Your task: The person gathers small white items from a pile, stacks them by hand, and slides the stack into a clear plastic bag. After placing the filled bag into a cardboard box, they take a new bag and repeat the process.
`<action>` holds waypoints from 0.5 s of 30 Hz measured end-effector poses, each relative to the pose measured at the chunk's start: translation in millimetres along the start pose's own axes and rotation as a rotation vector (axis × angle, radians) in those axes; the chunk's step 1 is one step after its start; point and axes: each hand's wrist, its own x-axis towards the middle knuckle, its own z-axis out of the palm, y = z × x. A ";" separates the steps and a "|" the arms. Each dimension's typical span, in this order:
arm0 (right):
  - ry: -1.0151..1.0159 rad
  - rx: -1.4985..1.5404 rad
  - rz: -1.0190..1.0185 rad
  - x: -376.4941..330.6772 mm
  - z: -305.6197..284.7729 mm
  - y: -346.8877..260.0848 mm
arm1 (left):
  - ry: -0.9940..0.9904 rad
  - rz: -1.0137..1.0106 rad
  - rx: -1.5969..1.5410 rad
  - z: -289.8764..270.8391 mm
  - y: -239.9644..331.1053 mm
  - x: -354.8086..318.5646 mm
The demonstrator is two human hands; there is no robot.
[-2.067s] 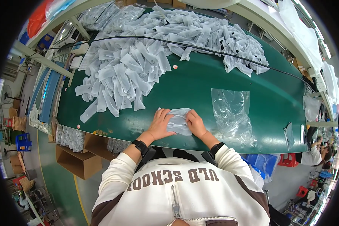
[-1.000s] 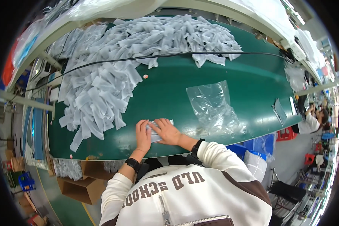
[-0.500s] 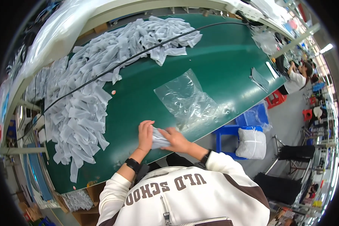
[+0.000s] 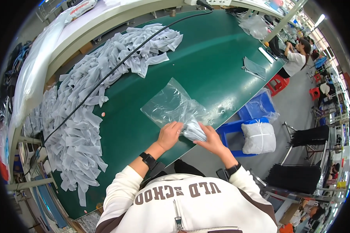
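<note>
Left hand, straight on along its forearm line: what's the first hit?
Probably the clear plastic bag, lying on the green table just ahead of the left hand. Whether the fingertips already touch it is hard to tell.

Pouch bundle: partly hidden from me by the right hand
Sweatshirt: cut off at six o'clock
Co-worker's hands, two o'clock: too small

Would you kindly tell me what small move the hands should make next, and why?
Perhaps the left hand should lift the near end of the clear plastic bag: the right hand holds the bundle of pale strips at that end, while the bag's far part lies flat. Whether the bundle is partly inside is hard to tell.
</note>
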 end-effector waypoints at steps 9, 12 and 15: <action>-0.341 1.387 0.516 102.3 44.2 -57.5 | -0.040 0.040 0.006 -51.4 -4.8 6.2; -0.263 1.342 0.491 132.7 67.0 -52.0 | -0.047 0.068 -0.043 -51.9 -6.2 9.1; -0.230 1.077 0.384 163.0 106.4 -28.1 | 0.069 0.079 -0.115 -63.3 -0.3 24.0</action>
